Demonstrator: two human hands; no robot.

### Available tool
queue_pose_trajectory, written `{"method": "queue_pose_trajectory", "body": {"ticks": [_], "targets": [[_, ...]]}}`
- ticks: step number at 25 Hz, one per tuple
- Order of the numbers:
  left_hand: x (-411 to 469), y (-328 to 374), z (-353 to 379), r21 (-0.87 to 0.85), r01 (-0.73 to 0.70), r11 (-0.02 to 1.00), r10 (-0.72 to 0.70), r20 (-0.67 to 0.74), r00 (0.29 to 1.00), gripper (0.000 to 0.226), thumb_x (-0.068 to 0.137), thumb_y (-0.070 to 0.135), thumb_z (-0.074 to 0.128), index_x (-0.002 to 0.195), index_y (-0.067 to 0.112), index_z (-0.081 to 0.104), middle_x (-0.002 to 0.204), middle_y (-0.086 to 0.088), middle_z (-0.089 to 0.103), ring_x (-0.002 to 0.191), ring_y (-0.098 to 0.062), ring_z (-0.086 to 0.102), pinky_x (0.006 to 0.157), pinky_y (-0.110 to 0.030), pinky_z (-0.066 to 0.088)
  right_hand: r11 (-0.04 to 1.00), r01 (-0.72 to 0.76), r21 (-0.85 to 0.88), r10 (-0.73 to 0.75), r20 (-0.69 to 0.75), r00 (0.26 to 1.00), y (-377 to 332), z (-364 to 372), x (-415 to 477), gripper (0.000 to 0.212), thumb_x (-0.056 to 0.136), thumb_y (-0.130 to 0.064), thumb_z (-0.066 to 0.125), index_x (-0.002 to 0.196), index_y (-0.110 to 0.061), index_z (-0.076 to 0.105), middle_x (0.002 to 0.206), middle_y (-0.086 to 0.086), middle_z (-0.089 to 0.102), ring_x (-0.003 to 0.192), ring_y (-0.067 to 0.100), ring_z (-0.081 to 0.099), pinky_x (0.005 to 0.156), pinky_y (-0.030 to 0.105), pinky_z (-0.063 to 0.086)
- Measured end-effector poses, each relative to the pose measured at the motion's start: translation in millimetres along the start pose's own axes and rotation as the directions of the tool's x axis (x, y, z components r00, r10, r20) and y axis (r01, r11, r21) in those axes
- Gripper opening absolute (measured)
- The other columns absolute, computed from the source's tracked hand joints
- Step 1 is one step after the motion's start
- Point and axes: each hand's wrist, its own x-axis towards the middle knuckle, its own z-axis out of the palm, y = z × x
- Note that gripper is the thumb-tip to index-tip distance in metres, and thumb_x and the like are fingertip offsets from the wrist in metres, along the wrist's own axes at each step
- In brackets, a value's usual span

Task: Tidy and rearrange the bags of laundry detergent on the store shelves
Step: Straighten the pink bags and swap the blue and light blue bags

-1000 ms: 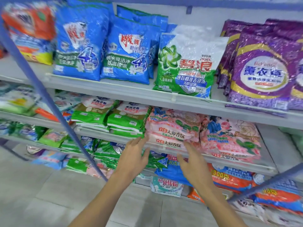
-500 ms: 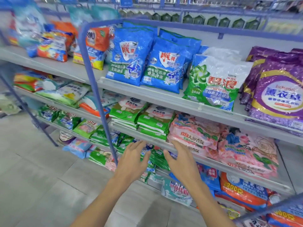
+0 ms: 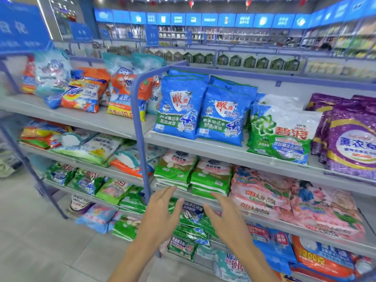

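green-and-white detergent bags (image 3: 191, 176) lie stacked flat on the shelf (image 3: 193, 197), with pink bags (image 3: 262, 192) just beside them on the right. the left grip (image 3: 160, 212) and right grip (image 3: 225, 218) hover before the shelf edge, fingers spread wide, holding nothing.

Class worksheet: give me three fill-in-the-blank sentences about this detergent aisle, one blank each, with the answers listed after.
1. The left hand and the right hand hold ____.
2. On the top shelf, the green-and-white bag stands between the blue bags and the ____ bags.
3. One shelf down, the pink bags lie right of the stacked ____ bags.
Missing words: nothing; purple; green.
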Motion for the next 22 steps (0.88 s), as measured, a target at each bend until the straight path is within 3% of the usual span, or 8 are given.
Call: {"method": "queue_pose_trajectory", "body": {"ticks": [4, 9, 16, 22], "targets": [[8.9, -36.7, -40.0, -0.008, -0.007, 1.0, 0.007, -0.007, 1.0, 0.054, 0.101, 0.047, 0.052, 0.149, 0.021, 0.048, 0.153, 0.003, 0.048, 0.145, -0.018, 0.039, 0.12, -0.037, 0.031, 0.999, 0.043, -0.01, -0.043, -0.012, 0.999, -49.0, 31.1, 15.7, 0.055, 0.1, -0.055, 0.048, 0.15, -0.034, 0.041, 0.156, -0.014, 0.041, 0.145, 0.007, 0.034, 0.116, 0.031, 0.031], [21.5, -89.8, -95.2, 0.017, -0.006, 1.0, 0.007, -0.049, 0.999, 0.054, 0.102, 0.048, 0.048, 0.151, 0.026, 0.044, 0.154, 0.009, 0.044, 0.144, -0.01, 0.035, 0.115, -0.02, 0.022, 0.995, 0.096, 0.007, -0.096, 0.013, 0.995, -116.3, 78.5, 33.2, 0.056, 0.1, -0.056, 0.048, 0.151, -0.033, 0.042, 0.156, -0.015, 0.041, 0.144, 0.007, 0.036, 0.119, 0.031, 0.031], [60.8, -144.2, -144.5, -0.043, 0.074, 0.996, -0.077, -0.062, 0.995, 0.058, 0.101, 0.055, 0.044, 0.154, 0.033, 0.036, 0.16, 0.015, 0.035, 0.149, -0.008, 0.024, 0.123, -0.029, 0.021, 0.984, 0.17, 0.057, -0.174, 0.09, 0.981, -202.4, 117.7, 83.6, 0.053, 0.1, -0.054, 0.05, 0.148, -0.034, 0.042, 0.15, -0.02, 0.043, 0.137, 0.003, 0.041, 0.106, 0.021, 0.033], [136.2, -197.6, -174.9, -0.027, 0.069, 0.997, -0.071, -0.094, 0.993, 0.062, 0.099, 0.062, 0.041, 0.154, 0.035, 0.037, 0.16, 0.018, 0.033, 0.15, -0.003, 0.022, 0.124, -0.034, 0.024, 0.967, 0.205, 0.153, -0.216, 0.055, 0.975, -252.9, 148.4, 163.8, 0.052, 0.099, -0.053, 0.053, 0.148, -0.039, 0.041, 0.147, -0.022, 0.045, 0.127, -0.002, 0.043, 0.106, 0.025, 0.037]]}}
